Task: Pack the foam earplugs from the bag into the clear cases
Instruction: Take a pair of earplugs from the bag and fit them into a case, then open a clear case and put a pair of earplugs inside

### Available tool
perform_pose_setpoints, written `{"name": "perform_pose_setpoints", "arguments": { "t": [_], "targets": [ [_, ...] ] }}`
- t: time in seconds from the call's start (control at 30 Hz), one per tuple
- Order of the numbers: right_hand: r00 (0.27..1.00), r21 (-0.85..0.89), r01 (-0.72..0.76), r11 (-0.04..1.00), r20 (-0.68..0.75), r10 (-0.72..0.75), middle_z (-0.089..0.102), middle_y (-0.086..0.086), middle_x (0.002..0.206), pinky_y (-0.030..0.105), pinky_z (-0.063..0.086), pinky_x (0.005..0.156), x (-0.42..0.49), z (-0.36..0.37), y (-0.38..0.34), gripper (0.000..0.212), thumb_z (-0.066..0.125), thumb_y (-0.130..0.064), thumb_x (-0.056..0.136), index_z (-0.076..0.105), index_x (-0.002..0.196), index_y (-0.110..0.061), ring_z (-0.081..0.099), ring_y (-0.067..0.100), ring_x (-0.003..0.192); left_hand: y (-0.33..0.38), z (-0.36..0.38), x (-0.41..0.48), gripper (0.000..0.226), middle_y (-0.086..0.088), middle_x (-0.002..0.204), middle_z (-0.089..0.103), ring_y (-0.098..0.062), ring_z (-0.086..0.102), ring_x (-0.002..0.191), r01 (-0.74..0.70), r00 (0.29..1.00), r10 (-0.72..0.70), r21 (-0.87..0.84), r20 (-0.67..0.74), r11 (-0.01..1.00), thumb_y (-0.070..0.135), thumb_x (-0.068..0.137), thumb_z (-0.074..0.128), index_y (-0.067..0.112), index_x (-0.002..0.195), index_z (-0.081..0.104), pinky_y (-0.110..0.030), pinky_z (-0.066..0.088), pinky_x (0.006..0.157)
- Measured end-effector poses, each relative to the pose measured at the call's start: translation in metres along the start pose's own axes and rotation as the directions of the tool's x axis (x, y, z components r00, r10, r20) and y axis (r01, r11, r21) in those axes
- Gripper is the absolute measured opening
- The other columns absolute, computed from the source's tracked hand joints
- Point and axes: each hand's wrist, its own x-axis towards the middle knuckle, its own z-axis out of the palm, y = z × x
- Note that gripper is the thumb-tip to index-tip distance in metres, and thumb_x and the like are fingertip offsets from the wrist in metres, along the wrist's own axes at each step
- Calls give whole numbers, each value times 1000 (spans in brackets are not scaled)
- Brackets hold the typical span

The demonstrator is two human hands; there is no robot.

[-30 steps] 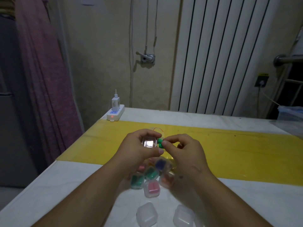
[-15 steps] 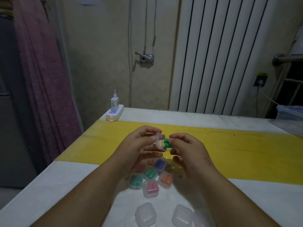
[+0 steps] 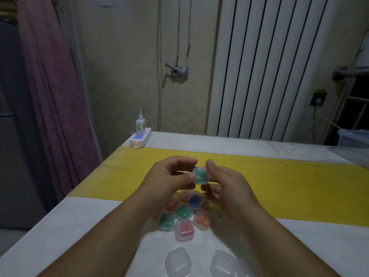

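Held case (image 3: 201, 175): a clear case with green plugs inside, raised above the pile, pinched between both hands; I take it the person is pressing the lid closed.
Left hand (image 3: 169, 176): curled, thumb and fingertips clamped on the case's left edge, steadying it so the other hand can push.
Right hand (image 3: 223, 184): thumb on the case's top right corner, fingers folded under it, gripping too.
Pile (image 3: 184, 213): filled cases lying on the tabletop (image 3: 69, 236) directly beneath the held case; green, blue, orange and pink plugs show through. They sit close together, probably dropped there as each got finished.
Empty cases (image 3: 178, 261): two shut, empty-looking ones nearer the person than the pile, within easy reach for the next round.
Bag: I cannot make it out; something clear glints behind the hands, but it is too hidden to call.
Yellow strip (image 3: 279, 176): runs across the tabletop just beyond the pile.
Progress: several done, at least two to go.
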Motion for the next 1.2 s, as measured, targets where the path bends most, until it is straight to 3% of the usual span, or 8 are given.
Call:
{"name": "perform_pose_setpoints", "arguments": {
  "t": [0.13,0.33,0.5,0.67,0.77,0.93,1.07,1.2],
  "targets": [
    [991,-61,86,994,-93,-92,69,5,70,29,50,60,2,-1,1,10,69,-17,87,74,79,-12,61,19,66,3,-3,1,21,-15,99,71,-20,66,76,-26,997,25,-10,-80,1000,1,88,63,10,105,70,-28,57,67],
    [984,-82,132,988,-105,-140,69,5,73,28,49,59,3,-6,-3,8,68,-14,87,72,81,-12,63,20,67,7,-6,2,15,-11,88,68,-11,61,61,-17,991,14,-17,-136,1000,1,89,61,10,96,71,-29,50,59],
    [984,-193,144,971,-80,-162,68,-6,71,28,43,60,2,-4,2,4,72,-21,84,75,81,-19,55,10,64,4,-6,2,15,-9,93,71,-18,65,73,14,998,-11,53,-60,998,4,87,65,8,100,71,-36,53,69],
    [986,-127,160,979,-26,-164,69,-2,70,30,45,61,3,-3,4,7,73,-20,84,78,79,-18,55,16,66,4,-3,-2,20,-17,96,71,-25,69,84,6,1000,-7,110,10,994,-2,82,70,4,101,69,-36,59,74],
    [993,-75,96,993,-62,-101,71,2,77,33,46,62,4,-3,3,22,67,-34,88,77,79,-16,56,17,67,4,-3,-1,20,-16,92,71,-21,67,78,2,1000,0,108,-24,994,-7,81,68,2,98,69,-32,57,69],
    [979,-144,80,986,-172,-105,72,-1,84,33,42,61,5,-10,0,30,59,-43,92,74,87,-17,54,17,70,3,-6,5,20,-11,87,72,-16,62,76,55,985,-4,293,-174,955,-3,81,61,9,79,76,-24,51,64],
    [976,-164,60,985,-198,-93,71,-1,83,34,41,62,4,-11,-2,30,59,-41,93,74,86,-17,53,17,71,-4,-13,9,23,3,78,73,-15,64,81,131,983,-65,411,-170,902,7,80,64,20,69,79,-33,53,76],
    [976,-192,61,979,-194,-99,71,-1,83,34,41,61,3,-9,-1,26,59,-36,93,73,85,-17,53,17,70,-7,-13,9,13,13,82,73,-9,64,88,138,982,-69,427,-173,894,22,73,66,27,74,78,-35,52,86]
  ]
}}
